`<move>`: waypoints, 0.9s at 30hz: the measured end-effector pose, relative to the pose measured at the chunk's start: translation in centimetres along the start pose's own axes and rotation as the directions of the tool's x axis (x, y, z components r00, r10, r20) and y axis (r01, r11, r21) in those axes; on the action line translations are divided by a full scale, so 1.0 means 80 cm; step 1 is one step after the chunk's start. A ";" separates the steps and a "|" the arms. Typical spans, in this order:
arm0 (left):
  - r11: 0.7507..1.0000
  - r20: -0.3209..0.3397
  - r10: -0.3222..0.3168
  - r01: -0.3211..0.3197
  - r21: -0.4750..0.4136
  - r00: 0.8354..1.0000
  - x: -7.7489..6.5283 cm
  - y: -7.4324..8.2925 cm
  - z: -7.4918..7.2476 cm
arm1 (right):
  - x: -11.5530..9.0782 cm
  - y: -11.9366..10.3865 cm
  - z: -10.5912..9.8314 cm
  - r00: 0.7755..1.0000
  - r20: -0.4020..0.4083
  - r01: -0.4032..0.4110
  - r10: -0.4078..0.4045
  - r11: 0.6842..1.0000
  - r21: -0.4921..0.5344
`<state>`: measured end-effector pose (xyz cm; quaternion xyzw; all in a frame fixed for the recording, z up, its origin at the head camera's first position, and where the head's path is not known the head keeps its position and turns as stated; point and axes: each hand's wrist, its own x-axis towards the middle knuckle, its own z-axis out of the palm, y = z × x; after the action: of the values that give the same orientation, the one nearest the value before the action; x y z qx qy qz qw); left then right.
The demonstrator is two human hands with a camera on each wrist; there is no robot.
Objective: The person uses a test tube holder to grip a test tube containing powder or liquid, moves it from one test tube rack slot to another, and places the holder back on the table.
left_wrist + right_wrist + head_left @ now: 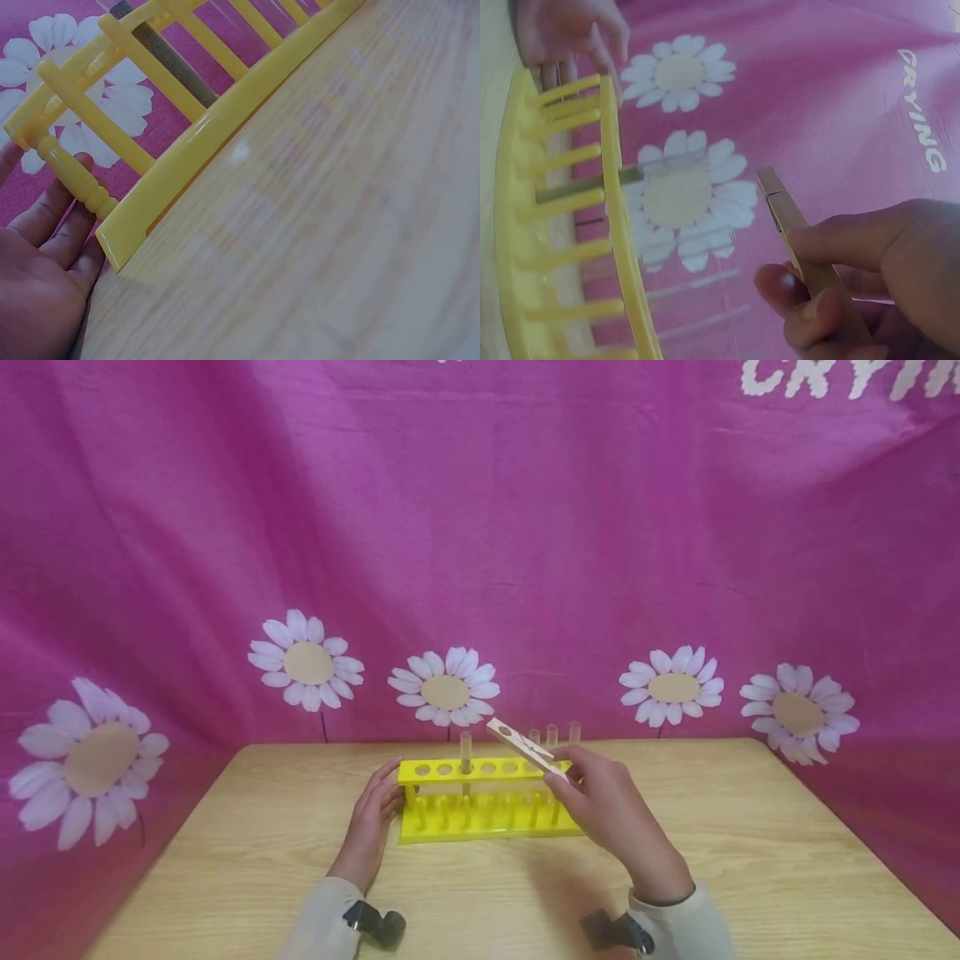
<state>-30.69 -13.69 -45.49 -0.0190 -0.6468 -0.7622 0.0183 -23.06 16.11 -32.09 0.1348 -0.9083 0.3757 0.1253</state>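
Note:
A yellow test tube rack (450, 837) stands on the table, its row of holes facing up. One test tube (466, 748), with dark, greenish-brown contents in its lower part, stands upright in the rack toward the left. My left hand (369, 827) touches the rack's left end, its fingers resting against the end post in the left wrist view. Above the rack's right part, my right hand (618, 806) grips a wooden test tube holder (521, 746) shaped like a long clothespin. The holder's tip points up and left, apart from the tube.
Several clear test tubes (574, 732) rise from the right part of the rack, partly hidden by my right hand. The wooden table (480, 902) runs back to a magenta cloth (480, 527) printed with white daisies.

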 end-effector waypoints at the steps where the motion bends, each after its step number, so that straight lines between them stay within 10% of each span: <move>1: 1.000 0.003 0.003 -0.003 0.001 1.000 0.000 0.000 0.000 | 0.002 -0.002 0.003 1.000 0.001 0.001 -0.001 1.000 0.003; 27: 1.000 -0.001 -0.004 0.004 -0.002 1.000 -0.001 -0.001 -0.001 | 0.029 -0.025 0.051 0.989 -0.043 -0.139 0.141 0.990 0.027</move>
<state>-30.65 -13.77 -45.60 -0.0172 -0.6462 -0.7628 0.0171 -25.07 11.50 -32.82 0.0638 -0.9080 0.3972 0.1171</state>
